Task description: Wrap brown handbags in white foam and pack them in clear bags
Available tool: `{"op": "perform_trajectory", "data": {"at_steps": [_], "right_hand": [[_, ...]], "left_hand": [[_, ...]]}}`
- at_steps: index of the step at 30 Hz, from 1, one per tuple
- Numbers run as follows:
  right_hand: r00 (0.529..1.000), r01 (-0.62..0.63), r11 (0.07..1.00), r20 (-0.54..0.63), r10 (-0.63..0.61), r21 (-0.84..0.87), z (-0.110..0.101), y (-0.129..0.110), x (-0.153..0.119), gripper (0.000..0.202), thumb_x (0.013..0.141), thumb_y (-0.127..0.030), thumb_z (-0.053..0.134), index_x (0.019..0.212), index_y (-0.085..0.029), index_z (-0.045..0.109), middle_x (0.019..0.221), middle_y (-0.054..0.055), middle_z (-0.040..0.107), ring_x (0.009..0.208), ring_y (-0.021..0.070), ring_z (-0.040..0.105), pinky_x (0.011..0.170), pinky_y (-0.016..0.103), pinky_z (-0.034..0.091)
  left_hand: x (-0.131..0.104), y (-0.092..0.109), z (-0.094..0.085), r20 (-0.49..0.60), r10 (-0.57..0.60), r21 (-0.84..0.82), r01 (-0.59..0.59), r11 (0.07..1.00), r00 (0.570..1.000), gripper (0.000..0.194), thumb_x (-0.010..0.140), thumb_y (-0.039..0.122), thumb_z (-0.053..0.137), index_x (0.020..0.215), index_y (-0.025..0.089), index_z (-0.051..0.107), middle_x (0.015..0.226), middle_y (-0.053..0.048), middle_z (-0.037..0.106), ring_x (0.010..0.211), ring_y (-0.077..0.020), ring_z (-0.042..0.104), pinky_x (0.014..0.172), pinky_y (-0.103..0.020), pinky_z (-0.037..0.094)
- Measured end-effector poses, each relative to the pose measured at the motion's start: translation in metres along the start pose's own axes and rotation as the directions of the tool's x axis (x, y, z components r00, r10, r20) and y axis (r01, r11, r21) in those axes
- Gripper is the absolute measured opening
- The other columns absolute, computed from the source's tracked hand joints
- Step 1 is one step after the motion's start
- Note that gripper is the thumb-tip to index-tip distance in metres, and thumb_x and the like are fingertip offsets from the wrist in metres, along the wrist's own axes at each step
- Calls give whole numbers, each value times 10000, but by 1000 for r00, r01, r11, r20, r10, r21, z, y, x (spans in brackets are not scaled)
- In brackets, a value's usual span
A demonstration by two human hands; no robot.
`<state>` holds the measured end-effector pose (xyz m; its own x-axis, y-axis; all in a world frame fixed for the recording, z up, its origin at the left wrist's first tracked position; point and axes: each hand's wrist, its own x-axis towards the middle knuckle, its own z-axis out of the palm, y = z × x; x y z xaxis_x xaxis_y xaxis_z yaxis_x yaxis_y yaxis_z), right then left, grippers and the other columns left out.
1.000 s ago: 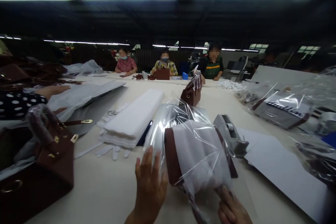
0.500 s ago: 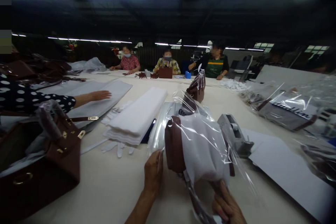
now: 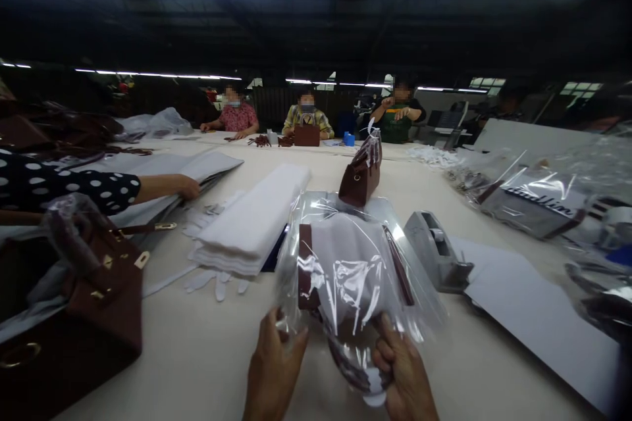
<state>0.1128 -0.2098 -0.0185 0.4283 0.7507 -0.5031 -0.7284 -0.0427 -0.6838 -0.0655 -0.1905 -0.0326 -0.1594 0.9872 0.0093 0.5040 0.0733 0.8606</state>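
Observation:
In front of me lies a brown handbag (image 3: 306, 276) with a white sheet wrapped round its middle, inside a clear plastic bag (image 3: 419, 302). Its plastic-wrapped handle (image 3: 348, 362) points toward me, with a white tag (image 3: 374, 389) at the end. My left hand (image 3: 276, 362) is at the near left edge of the plastic, thumb and fingers apart. With curled fingers, my right hand (image 3: 402, 365) grips the plastic bag at its near right edge, beside the handle. Flat clear plastic bags (image 3: 309, 204) lie beneath the handbag.
A brown handbag (image 3: 363, 174) stands beyond. White sheets (image 3: 247, 230) and gloves lie left of centre; a tape dispenser (image 3: 434, 250) and white boards (image 3: 533, 302) are on the right. An open brown handbag (image 3: 99, 316) and a co-worker's arm (image 3: 162, 187) are at left.
The handbag has gone deeper into the plastic bag and now lies flatter. My left hand's fingers have spread; my right hand has shifted left. The co-worker's hand at left has moved slightly left and closed.

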Motion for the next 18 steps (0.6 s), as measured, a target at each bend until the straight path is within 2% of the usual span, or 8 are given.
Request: {"op": "perform_trajectory", "data": {"at_steps": [1,3,5,7,9,11,14,18], "right_hand": [[1000,-5,1000,0,5,-15,1,1,-1,547,420,-343,821,658,-188,353,395,-137,286,326,9,256,311,109,165],[1000,-4,999,3,4,-42,3,3,-2,536,434,-368,816,666,-187,367,390,-134,293,327,12,262,314,111,172],[1000,3,1000,-3,-3,-24,5,3,-3,538,435,-367,814,666,-187,363,391,-133,300,330,12,267,314,108,180],[1000,-7,999,-17,7,39,5,3,-3,547,413,-322,822,668,-188,356,397,-138,302,330,8,266,310,99,183],[999,-35,994,-24,38,105,4,1,-2,539,389,-242,826,684,-188,378,407,-146,299,325,2,259,303,90,179],[998,-62,982,-11,65,178,3,-2,0,522,372,-171,817,716,-182,425,430,-143,345,331,-3,277,295,83,193],[995,-97,960,12,97,263,2,-8,4,493,372,-136,806,712,-174,451,429,-140,372,324,-7,289,285,82,224],[977,-214,940,49,208,265,7,-16,8,499,408,-235,826,631,-187,382,372,-158,264,271,0,232,256,102,218]], "left_hand": [[2,5,-5,-175,190,150,-164,975,966,657,743,499,549,1275,177,339,1202,-159,499,965,-286,571,727,-412,494],[8,15,-12,-325,534,445,-372,814,780,676,761,397,581,1327,174,287,1322,-188,391,1167,-331,437,855,-474,437],[16,22,-16,-240,737,616,-487,619,632,531,790,269,571,1282,203,381,1320,-165,415,1190,-323,421,915,-495,381],[27,24,-20,-114,806,623,-590,513,581,328,819,187,525,1143,234,518,1151,-98,577,1042,-256,549,900,-442,401],[36,20,-25,-100,791,535,-638,554,603,192,849,192,473,1002,226,584,918,-37,662,836,-186,619,800,-339,459],[42,14,-33,-229,668,417,-549,724,708,177,866,240,435,942,205,590,807,-19,669,711,-157,626,666,-259,477],[35,6,-38,-375,325,189,-272,944,868,228,853,349,418,916,205,583,725,-1,659,629,-155,623,563,-229,467],[8,0,-26,-216,110,-68,-128,989,970,300,832,465,414,847,205,563,624,24,626,574,-153,619,548,-225,480]]}}
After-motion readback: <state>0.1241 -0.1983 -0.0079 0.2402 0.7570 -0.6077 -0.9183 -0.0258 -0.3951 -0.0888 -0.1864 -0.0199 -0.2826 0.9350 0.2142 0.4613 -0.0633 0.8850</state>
